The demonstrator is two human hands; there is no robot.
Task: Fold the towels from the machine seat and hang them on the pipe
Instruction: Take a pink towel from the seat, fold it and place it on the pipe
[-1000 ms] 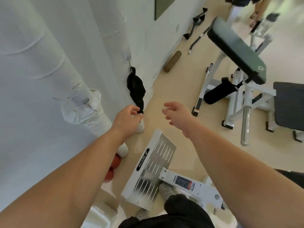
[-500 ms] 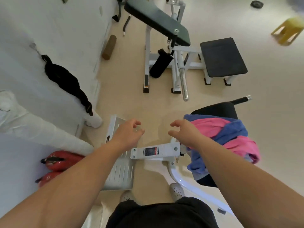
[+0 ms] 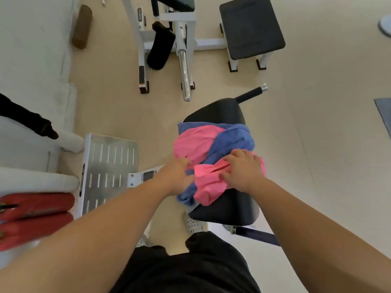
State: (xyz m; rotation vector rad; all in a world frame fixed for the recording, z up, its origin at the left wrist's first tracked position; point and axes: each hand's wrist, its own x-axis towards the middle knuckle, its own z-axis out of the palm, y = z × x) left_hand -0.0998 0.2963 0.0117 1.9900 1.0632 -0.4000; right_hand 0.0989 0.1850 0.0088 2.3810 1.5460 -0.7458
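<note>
A crumpled pile of towels lies on the black padded machine seat (image 3: 218, 112). A blue towel (image 3: 231, 140) winds through pink towel cloth (image 3: 197, 144). My left hand (image 3: 176, 176) digs its curled fingers into the pile's left edge, where pink meets blue. My right hand (image 3: 243, 170) lies on the near pink fold (image 3: 208, 187), with fingers and thumb pinching a ridge of it. The white lagged pipe (image 3: 69, 141) runs along the wall at the left, and a black cloth (image 3: 27, 119) hangs over it.
A metal foot plate (image 3: 108, 166) sits left of the seat, with red dumbbells (image 3: 36, 205) beside it. Farther back stand a white-framed bench machine (image 3: 184, 41), a black stool (image 3: 250, 28) and a brown foam roller (image 3: 81, 26). Bare floor lies to the right.
I have turned from the pipe on the wall toward the seat. Both hands, which were empty in the air, have come down onto the towel pile and taken hold of it.
</note>
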